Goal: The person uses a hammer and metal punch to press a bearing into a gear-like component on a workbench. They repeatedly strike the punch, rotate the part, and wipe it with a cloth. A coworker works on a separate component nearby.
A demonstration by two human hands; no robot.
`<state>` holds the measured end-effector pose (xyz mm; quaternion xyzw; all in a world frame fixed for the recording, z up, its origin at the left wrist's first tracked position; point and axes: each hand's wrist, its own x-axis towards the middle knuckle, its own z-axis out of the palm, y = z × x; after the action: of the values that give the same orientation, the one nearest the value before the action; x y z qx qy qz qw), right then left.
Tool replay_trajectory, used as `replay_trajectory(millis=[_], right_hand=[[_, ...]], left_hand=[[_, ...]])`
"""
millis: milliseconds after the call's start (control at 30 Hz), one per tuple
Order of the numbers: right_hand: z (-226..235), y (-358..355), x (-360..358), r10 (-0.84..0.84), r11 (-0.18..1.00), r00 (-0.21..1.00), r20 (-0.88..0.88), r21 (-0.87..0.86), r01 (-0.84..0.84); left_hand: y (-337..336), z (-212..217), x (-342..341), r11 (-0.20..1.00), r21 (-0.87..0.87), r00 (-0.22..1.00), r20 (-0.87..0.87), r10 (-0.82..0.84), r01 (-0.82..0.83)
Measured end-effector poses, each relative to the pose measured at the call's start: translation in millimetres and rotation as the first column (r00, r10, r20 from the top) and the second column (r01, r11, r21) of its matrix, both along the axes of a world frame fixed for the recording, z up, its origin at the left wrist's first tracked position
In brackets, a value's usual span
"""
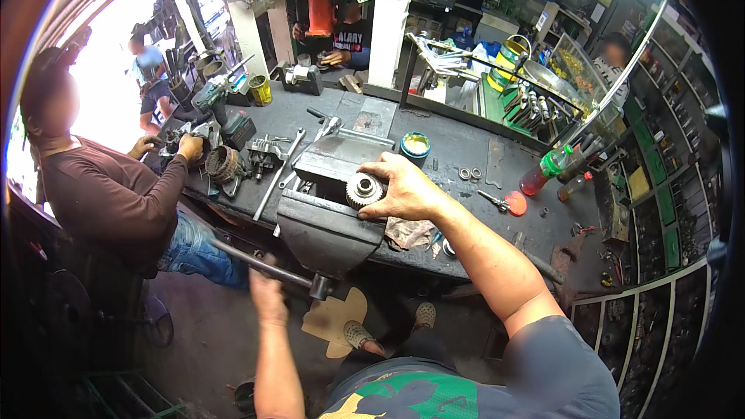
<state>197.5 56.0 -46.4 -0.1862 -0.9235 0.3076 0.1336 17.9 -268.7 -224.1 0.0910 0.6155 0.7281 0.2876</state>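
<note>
- Right hand (402, 188): fingers and thumb parted by the metal gear's (362, 191) width, gripping its edge; the gear sits between their tips, the black vise (327, 226) just left.
- Left hand (268, 300): blurred at the bar handle (240, 254); finger closure, cannot tell.

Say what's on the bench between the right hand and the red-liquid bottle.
Head view: two small metal rings, nearer the right hand, then a flat metal strip, nearer the bottle.
</note>
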Motion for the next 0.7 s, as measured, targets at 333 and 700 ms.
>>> replay_trajectory(millis=[333,700], right_hand=[[-0.8,-4.0,-4.9,0.003,1.000,1.000,0.015,0.008,-0.003],[1.4,-9.2,-7.0,-0.012,0.999,1.000,0.029,0.044,0.010]], left_hand=[[9.6,-68.7,103.9,0.186,-0.901,0.400,-0.016,-0.917,0.392],[2.3,14.5,117.3,0.456,-0.692,0.298,-0.345,-0.890,0.560]])
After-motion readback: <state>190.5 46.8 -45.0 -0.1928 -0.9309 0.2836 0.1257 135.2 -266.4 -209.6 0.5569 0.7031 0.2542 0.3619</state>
